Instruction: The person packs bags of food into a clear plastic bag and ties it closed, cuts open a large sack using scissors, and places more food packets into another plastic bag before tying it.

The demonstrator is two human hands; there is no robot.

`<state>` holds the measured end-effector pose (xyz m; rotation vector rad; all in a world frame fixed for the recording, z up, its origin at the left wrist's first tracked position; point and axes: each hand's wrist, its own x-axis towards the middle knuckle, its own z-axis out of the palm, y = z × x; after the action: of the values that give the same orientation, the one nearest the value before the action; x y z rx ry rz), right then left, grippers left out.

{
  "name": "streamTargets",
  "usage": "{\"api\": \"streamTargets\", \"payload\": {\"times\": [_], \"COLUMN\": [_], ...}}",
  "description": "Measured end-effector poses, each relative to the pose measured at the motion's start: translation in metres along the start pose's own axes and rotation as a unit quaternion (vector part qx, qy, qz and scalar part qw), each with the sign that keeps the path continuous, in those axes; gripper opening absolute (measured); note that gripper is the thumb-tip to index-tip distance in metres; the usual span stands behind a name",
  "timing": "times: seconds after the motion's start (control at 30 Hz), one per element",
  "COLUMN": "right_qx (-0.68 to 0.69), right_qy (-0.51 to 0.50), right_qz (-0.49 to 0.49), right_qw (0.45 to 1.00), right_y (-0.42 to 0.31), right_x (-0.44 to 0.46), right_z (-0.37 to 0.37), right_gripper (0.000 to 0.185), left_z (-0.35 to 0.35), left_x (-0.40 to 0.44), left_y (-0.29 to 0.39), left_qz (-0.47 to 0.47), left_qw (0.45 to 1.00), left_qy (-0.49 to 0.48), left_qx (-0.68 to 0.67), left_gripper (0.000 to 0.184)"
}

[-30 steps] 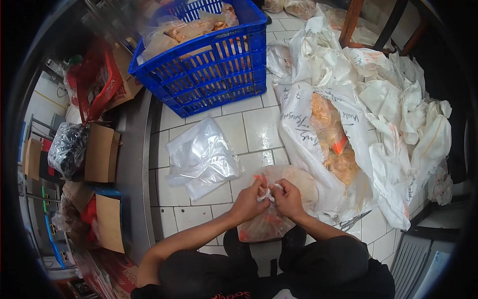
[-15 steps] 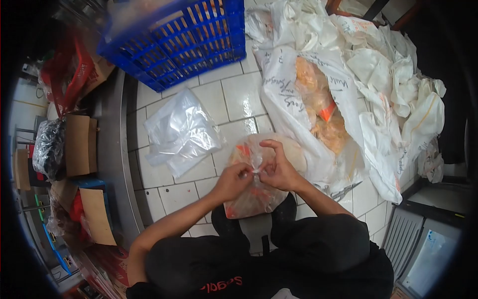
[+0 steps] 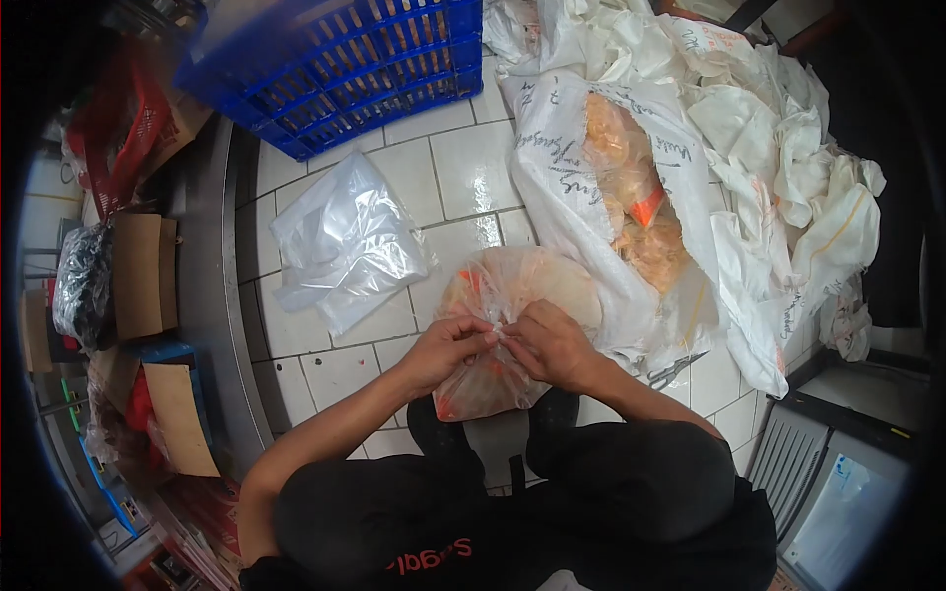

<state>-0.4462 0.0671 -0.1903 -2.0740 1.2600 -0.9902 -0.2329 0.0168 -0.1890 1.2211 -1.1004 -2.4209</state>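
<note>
A clear plastic bag (image 3: 547,276) with pale and orange contents rests on the tiled floor between my feet. At its gathered neck, my left hand (image 3: 448,350) pinches the twisted plastic from the left. From the other side my right hand (image 3: 554,345) closes on the same gathered plastic, its fingers curled. The fingertips of both hands nearly meet there. What exactly lies inside the bag is blurred by the plastic. Farther left, a stack of clear plastic bags (image 3: 350,236) lies flat on the tiles.
A blue crate (image 3: 340,84) stands at the upper left. To the right, a slit white woven sack (image 3: 557,187) shows bagged orange-yellow goods, with scissors (image 3: 675,369) by its lower edge. More white sacks (image 3: 754,138) lie piled behind. Cardboard boxes (image 3: 146,276) line the left side.
My right hand's raised index finger has come down, and its fingers have curled in at the bag's neck. My left hand still pinches there. The whole view has shifted slightly.
</note>
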Motion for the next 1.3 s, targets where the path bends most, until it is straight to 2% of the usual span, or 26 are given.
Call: {"api": "streamTargets", "payload": {"times": [0.07,0.13,0.17,0.23,0.27,0.33,0.37,0.47,0.53,0.6,0.67,0.73,0.8,0.87,0.9,0.93,0.97,1.0,1.03,1.07,1.1,1.13,1.2,1.23,1.27,1.3], "right_qx": [-0.006,0.002,0.009,0.001,-0.011,-0.016,-0.019,-0.027,-0.024,-0.021,-0.020,0.017,0.054,0.058,0.051,0.128,0.204,0.198,0.271,0.343,0.353,0.350,0.217,0.198,0.196,0.119], "right_qy": [-0.050,-0.073,-0.097,-0.103,-0.102,-0.124,-0.143,-0.137,-0.134,-0.131,-0.052,-0.056,-0.058,-0.108,-0.104,-0.133,-0.155,-0.148,-0.108,-0.069,-0.115,-0.109,-0.150,-0.151,-0.145,-0.137], "right_qz": [0.050,0.075,0.099,0.118,0.132,0.145,0.168,0.154,0.158,0.162,0.077,0.050,0.024,0.011,0.006,0.114,0.220,0.216,0.279,0.335,0.339,0.331,0.191,0.128,0.126,0.043], "right_qw": [0.997,0.995,0.990,0.988,0.986,0.981,0.975,0.978,0.978,0.978,0.995,0.997,0.997,0.992,0.993,0.976,0.941,0.945,0.915,0.875,0.864,0.870,0.946,0.960,0.962,0.983], "right_y": [-0.003,-0.003,-0.003,0.006,0.011,0.013,0.011,0.011,0.009,0.002,-0.010,-0.020,-0.020,-0.001,-0.004,-0.008,-0.011,-0.013,-0.013,-0.014,-0.028,-0.036,-0.045,-0.042,-0.043,-0.046], "right_x": [0.004,0.007,0.007,-0.005,-0.006,-0.005,-0.008,-0.007,-0.004,0.000,0.009,0.016,0.017,0.013,0.011,0.007,0.005,0.003,0.002,0.004,0.013,0.020,0.030,0.029,0.029,0.033], "right_z": [-0.004,-0.005,-0.006,-0.004,-0.005,-0.007,-0.005,-0.008,-0.013,-0.021,-0.029,-0.022,-0.013,-0.001,-0.002,-0.003,-0.003,0.000,0.005,0.009,0.002,-0.005,-0.012,-0.013,-0.016,-0.025], "right_gripper": [0.014,0.014,0.013,0.013,0.013,0.016,0.019,0.019,0.020,0.021,0.024,0.023,0.021,0.018,0.018,0.020,0.023,0.023,0.027,0.031,0.036,0.036,0.034,0.028,0.028,0.027], "left_z": [-0.001,-0.005,-0.011,-0.027,-0.031,-0.032,-0.030,-0.028,-0.031,-0.027,-0.015,-0.004,0.000,0.003,0.003,0.001,-0.007,-0.019,-0.026,-0.025,-0.020,-0.015,0.001,0.006,0.005,0.008], "left_x": [-0.002,0.002,0.005,0.005,0.004,-0.004,-0.009,-0.011,-0.011,-0.014,-0.018,-0.018,-0.022,-0.026,-0.032,-0.036,-0.035,-0.029,-0.024,-0.020,-0.016,-0.010,0.008,0.011,0.013,0.013], "left_y": [0.001,-0.007,-0.009,-0.008,-0.007,0.000,0.002,0.014,0.011,0.022,0.033,0.041,0.050,0.059,0.063,0.066,0.061,0.048,0.034,0.021,0.009,-0.003,-0.032,-0.032,-0.030,-0.022], "left_qz": [0.008,0.111,0.110,0.099,0.101,0.086,0.081,0.070,0.149,0.131,0.113,0.198,0.223,0.252,0.222,0.192,0.201,0.223,0.244,0.252,0.300,0.341,0.361,0.372,0.375,0.377], "left_qw": [0.998,0.989,0.989,0.962,0.961,0.934,0.934,0.923,0.867,0.878,0.889,0.886,0.868,0.847,0.895,0.933,0.929,0.921,0.912,0.909,0.843,0.756,0.760,0.773,0.769,0.774], "left_qy": [0.013,0.020,0.021,0.071,0.072,0.088,0.089,0.096,0.074,0.060,0.049,-0.023,-0.018,-0.013,0.007,0.026,0.023,0.059,0.096,0.095,0.064,0.031,0.057,0.082,0.079,0.071], "left_qx": [0.057,0.099,0.096,0.246,0.246,0.335,0.335,0.366,0.470,0.457,0.441,0.418,0.442,0.468,0.388,0.304,0.311,0.314,0.315,0.318,0.442,0.558,0.537,0.508,0.511,0.504], "left_gripper": [0.016,0.013,0.013,0.015,0.015,0.018,0.018,0.016,0.016,0.016,0.017,0.018,0.018,0.018,0.022,0.027,0.027,0.041,0.054,0.054,0.062,0.071,0.068,0.065,0.065,0.057]}}
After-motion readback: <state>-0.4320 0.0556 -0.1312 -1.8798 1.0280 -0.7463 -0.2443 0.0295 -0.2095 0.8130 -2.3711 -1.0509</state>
